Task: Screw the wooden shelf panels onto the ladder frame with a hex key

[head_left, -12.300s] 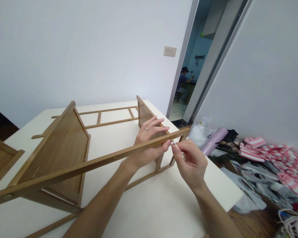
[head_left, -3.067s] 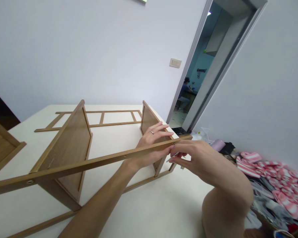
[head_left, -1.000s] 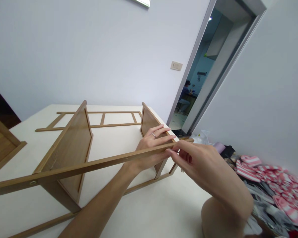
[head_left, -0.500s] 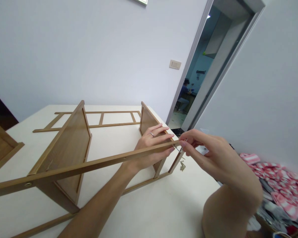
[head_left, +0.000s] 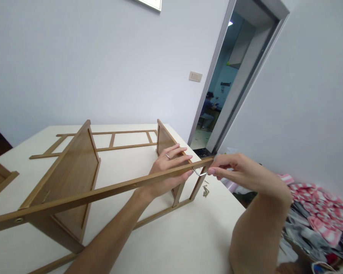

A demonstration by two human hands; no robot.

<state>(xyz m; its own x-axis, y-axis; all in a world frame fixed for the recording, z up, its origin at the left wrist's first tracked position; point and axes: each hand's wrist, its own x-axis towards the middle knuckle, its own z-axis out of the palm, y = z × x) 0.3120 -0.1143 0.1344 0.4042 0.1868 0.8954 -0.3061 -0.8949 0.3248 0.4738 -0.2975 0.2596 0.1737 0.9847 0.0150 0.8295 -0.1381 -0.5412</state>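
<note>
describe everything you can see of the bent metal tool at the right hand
The bent metal tool is thin, shiny and silvery, two straight arms meeting at an angle, like a hex key. The thumb and fingers of the right hand pinch one arm and hide its end. The other arm slants up to the front of the wooden rail, beside the left hand's thumb tip. Whether its tip sits in a screw head is too small to tell.
</note>
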